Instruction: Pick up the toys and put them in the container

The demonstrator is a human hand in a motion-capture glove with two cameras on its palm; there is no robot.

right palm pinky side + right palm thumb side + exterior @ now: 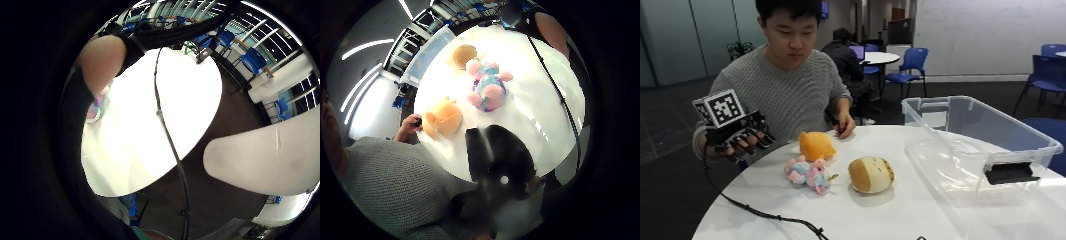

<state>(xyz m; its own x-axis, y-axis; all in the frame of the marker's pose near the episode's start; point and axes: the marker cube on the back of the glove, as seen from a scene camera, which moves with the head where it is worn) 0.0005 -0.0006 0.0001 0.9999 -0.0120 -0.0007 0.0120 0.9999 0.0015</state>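
Hand, right, gloved (740, 136): raised at the left of the outside view, off the counter's edge, fingers hanging loosely curled, nothing in them. Well clear of every toy.

Counter (859, 215): round, white, filling the lower frame.

Item 1, pink and blue plush (806, 173): lying on its side at lower centre-left, nearest the gloved hand. In the thumb-side palm view (487, 87) it sits mid-counter, stubby pink limbs sticking out. Judged soft, light, squashy. Best taken round the body; a limb alone would let it dangle.

Item 2, orange plush (816, 145): just behind item 1, toward the person, with the bare hand (845, 125) resting close beside it. Rounded, fleecy, probably featherweight and not fragile. Fingers closed over the top should sink in and hold.

Item 3, tan plush (871, 174): centre of frame, right of item 1, apart from it. Dome-shaped, the bulkiest of the three. Smooth rounded surface might slide out of a shallow pinch, so a wide wrap over the crown looks safer.

Container (1046, 145): clear plastic tub at right of frame, open-topped, dark latch on its near end. Appears to hold nothing, though clear walls make that hard to confirm. High walls mean each toy must be lifted over the rim; dropping soft toys in should do no harm.

Status: no toy taken up yet.
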